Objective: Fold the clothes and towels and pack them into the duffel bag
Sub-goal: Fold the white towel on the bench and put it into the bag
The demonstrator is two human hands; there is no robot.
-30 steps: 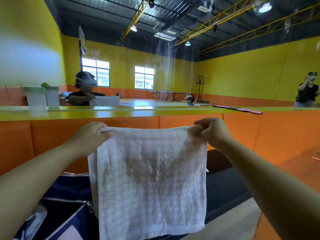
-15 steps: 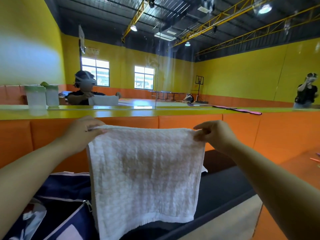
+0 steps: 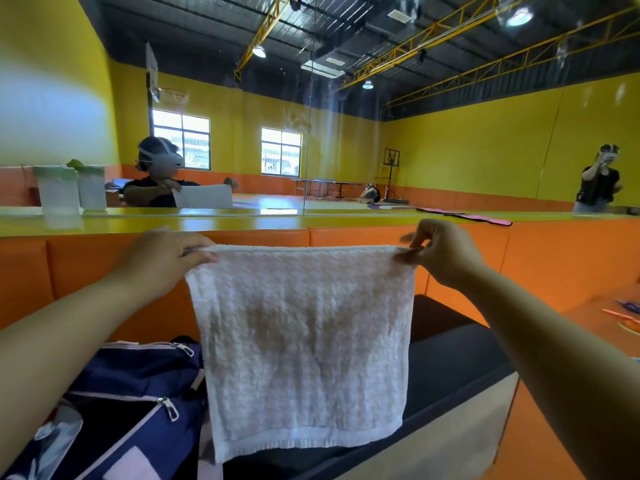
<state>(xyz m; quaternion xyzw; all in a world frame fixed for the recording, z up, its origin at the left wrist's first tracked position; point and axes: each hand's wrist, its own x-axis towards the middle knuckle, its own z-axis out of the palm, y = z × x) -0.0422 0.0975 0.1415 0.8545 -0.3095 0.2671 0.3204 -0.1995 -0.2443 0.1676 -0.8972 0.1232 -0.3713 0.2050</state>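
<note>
Our navy duffel bag lies unzipped at lower left; the white towel hangs spread beside it, seemingly neither folded small nor packed. Our left hand and right hand each pinch a top corner in their fingers.

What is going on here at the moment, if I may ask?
A person is holding a white towel up by its top corners, the left hand pinching one and the right hand the other. It hangs spread out in the air, not yet packed. The open navy duffel bag sits below, to the left.
</note>
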